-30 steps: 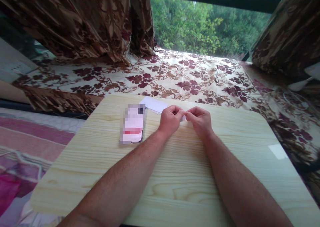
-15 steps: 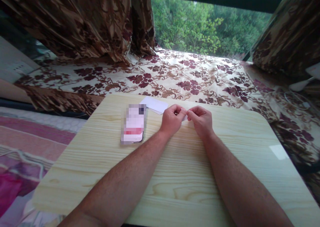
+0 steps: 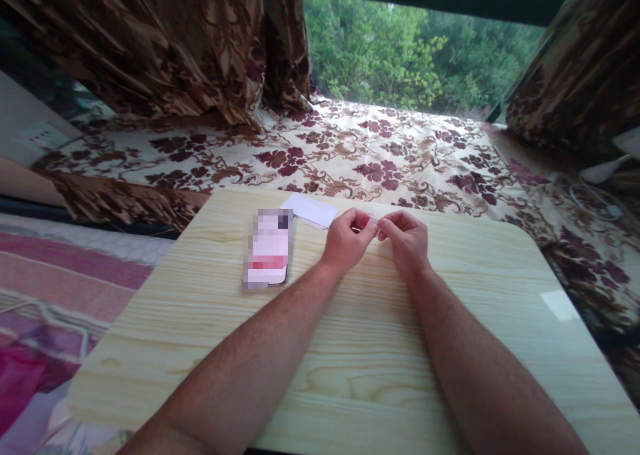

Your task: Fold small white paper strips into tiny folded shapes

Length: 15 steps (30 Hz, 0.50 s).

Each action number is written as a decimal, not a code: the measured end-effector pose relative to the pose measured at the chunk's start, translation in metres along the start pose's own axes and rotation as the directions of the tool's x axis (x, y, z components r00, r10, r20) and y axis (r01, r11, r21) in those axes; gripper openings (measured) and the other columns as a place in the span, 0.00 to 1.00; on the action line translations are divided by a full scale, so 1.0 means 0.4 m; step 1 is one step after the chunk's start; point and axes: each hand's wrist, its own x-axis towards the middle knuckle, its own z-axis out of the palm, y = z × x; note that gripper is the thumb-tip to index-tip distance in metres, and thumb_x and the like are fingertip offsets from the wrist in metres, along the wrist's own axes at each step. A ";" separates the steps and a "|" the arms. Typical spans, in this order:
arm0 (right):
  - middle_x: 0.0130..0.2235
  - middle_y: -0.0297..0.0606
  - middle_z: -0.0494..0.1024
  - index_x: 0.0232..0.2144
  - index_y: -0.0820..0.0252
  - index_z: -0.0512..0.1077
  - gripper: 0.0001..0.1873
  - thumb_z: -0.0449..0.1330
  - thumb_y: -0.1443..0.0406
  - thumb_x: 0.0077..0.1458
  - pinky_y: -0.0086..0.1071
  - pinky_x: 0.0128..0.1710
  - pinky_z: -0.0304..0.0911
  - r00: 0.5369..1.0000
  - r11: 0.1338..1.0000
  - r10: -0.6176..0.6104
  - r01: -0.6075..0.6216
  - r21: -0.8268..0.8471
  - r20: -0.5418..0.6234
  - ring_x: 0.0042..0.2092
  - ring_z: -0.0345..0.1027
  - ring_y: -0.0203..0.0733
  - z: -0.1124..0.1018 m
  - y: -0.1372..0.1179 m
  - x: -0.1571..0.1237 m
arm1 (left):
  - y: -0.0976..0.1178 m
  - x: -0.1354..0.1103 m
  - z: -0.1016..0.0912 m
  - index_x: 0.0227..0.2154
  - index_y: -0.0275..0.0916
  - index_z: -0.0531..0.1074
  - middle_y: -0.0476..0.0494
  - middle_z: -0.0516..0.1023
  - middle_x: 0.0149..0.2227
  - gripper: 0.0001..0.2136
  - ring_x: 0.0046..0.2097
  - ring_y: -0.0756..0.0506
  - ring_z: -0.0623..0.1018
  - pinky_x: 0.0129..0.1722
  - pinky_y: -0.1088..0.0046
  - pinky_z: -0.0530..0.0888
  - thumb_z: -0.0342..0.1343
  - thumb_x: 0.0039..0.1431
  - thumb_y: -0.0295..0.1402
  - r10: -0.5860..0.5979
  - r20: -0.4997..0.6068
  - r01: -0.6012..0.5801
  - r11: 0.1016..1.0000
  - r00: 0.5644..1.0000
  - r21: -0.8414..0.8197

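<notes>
My left hand (image 3: 346, 239) and my right hand (image 3: 407, 240) meet at the far middle of a light wooden table (image 3: 350, 348). Both are closed in a pinch on a small white piece (image 3: 374, 223) held between their fingertips; it is too small to name. A phone (image 3: 269, 248) lies flat on the table just left of my left hand. A white paper slip (image 3: 310, 210) lies behind the phone, near the table's far edge.
A floral cloth (image 3: 350, 155) covers the ledge beyond the table, with patterned curtains (image 3: 165, 48) at both sides of a window. White cables and a charger (image 3: 597, 195) lie at the right. A pink striped bedspread (image 3: 55, 288) is at the left.
Both hands have shifted slightly away from me and their fingertips have drawn closer together on the small white piece. The phone and paper slip have not moved.
</notes>
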 end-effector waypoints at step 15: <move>0.20 0.30 0.72 0.23 0.59 0.72 0.05 0.64 0.65 0.47 0.30 0.25 0.60 0.999 1.000 0.018 -0.019 -0.009 -0.028 0.22 0.63 0.33 0.002 -0.005 0.000 | 0.001 0.003 0.005 0.31 0.37 0.72 0.49 0.74 0.28 0.08 0.30 0.52 0.73 0.31 0.76 0.70 0.63 0.50 0.34 -0.019 0.006 0.019 0.994 1.000 -0.107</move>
